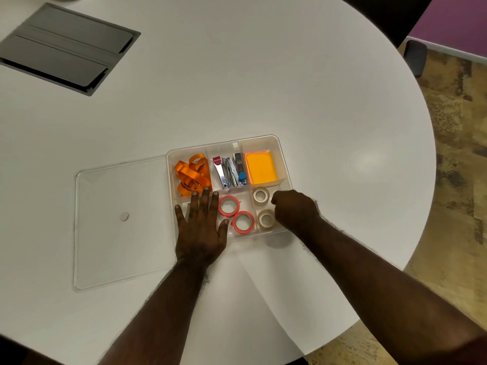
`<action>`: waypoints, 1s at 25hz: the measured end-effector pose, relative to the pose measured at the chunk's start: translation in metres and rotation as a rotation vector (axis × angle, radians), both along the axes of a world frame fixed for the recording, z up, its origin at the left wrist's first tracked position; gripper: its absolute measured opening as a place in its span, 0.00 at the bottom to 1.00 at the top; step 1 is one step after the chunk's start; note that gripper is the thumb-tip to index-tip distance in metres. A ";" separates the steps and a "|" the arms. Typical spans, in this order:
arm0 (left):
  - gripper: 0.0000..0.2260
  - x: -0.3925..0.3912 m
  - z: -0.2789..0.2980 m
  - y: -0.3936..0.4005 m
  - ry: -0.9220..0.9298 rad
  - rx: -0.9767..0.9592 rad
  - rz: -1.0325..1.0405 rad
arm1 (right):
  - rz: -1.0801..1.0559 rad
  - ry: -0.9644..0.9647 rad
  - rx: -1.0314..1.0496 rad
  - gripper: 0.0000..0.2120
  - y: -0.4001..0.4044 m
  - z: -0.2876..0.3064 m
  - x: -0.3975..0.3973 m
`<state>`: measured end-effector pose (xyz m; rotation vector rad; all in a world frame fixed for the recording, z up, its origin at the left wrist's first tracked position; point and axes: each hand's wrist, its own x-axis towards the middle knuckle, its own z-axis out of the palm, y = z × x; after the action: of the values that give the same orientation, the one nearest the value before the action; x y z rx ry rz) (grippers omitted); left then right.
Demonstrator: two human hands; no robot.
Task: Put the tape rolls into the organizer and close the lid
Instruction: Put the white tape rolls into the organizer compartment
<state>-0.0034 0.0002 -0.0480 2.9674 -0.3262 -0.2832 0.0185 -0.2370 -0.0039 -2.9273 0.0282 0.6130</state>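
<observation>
Tape rolls: four are sitting inside the clear organizer [274, 139], all lying flat with cores facing up. Two pink-edged rolls [229, 205] [243, 221] are occupying the near middle compartment, just beside each other, the second one nearer the front wall. Two cream rolls [260, 194] [266, 219] are sitting in the near right compartment, one behind the other.

Back row is holding: a tangle of orange ribbon [192, 173] on the left, staplers [230, 170] in the middle (one with a magenta end, one with a blue end), an orange pad of sticky notes [261, 167] on the right.

Lid [118, 222] is lying flat on the white desk [263, 75], off the organizer, touching its left side; clear, with a small round spot near its centre.

Left hand [201, 230] is resting open, palm down, fingers spread over the near left compartment, thumb next to the pink rolls. That compartment's contents are hidden under it.

Right hand [296, 210] is curling closed at the near right corner, knuckles up, right beside the cream rolls; cannot tell whether it is gripping anything.
</observation>
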 end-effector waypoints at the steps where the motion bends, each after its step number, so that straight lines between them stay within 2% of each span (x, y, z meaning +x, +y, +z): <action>1: 0.32 0.000 0.000 0.000 -0.004 -0.004 0.001 | -0.053 0.029 0.032 0.12 -0.004 0.000 0.002; 4: 0.32 0.000 0.000 0.001 -0.001 -0.006 0.002 | -0.101 0.197 0.097 0.10 -0.007 -0.002 0.005; 6: 0.32 0.000 0.000 0.000 -0.004 -0.007 0.004 | -0.075 0.266 0.100 0.13 -0.003 -0.003 0.002; 8: 0.32 0.000 -0.001 0.001 -0.010 -0.005 0.003 | -0.092 0.245 0.080 0.16 0.000 -0.005 -0.002; 13: 0.32 0.000 -0.003 0.001 -0.009 -0.015 0.004 | -0.133 0.131 0.024 0.12 0.005 -0.006 -0.009; 18: 0.32 -0.001 -0.005 0.002 -0.021 -0.007 -0.002 | -0.178 0.238 0.053 0.05 0.002 -0.001 -0.001; 20: 0.32 0.000 -0.005 0.002 -0.015 -0.005 0.001 | -0.170 0.249 0.077 0.08 0.003 -0.001 -0.001; 25: 0.32 0.001 -0.004 0.001 -0.006 -0.024 -0.001 | -0.221 0.114 0.092 0.12 0.004 -0.001 -0.010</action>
<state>-0.0023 0.0015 -0.0525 2.9456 -0.3298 -0.2694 0.0089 -0.2330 -0.0048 -2.7457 0.3230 0.7225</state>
